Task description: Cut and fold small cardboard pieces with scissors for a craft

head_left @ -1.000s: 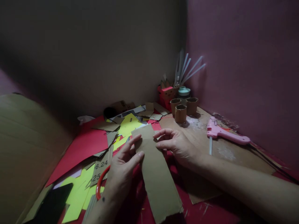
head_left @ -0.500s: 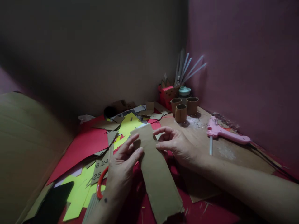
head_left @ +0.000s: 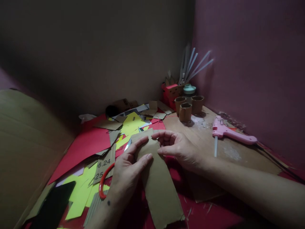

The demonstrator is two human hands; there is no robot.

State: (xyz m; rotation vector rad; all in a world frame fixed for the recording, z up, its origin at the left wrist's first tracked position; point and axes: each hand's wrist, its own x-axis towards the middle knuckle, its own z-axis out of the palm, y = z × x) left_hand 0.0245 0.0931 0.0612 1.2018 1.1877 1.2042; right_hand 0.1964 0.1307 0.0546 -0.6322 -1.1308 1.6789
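Observation:
A long strip of brown cardboard [head_left: 160,190] slants across the middle, its far end raised between my hands. My left hand [head_left: 133,165] grips its left edge, thumb on top and the other fingers bent along the far part. From the other side, my right hand [head_left: 181,149] pinches the right edge near that same end. Under my left wrist shows a red scissors handle [head_left: 102,186]; a bit of blade shows past the fingers. Cardboard pieces with printed numbers [head_left: 103,168] lie beside my left hand.
A pink glue gun [head_left: 232,133] with its cord lies at the right. Several small cardboard cups [head_left: 185,113] stand at the back, near a red holder with glue sticks [head_left: 200,66]. Red paper [head_left: 88,149], yellow paper [head_left: 81,190] and a black flat object [head_left: 54,203] lie at the left.
My left fingers have slid across the far end of the strip, nearer my right fingertips. The strip looks more bent there, and its near end has shifted slightly left. The view has tilted slightly.

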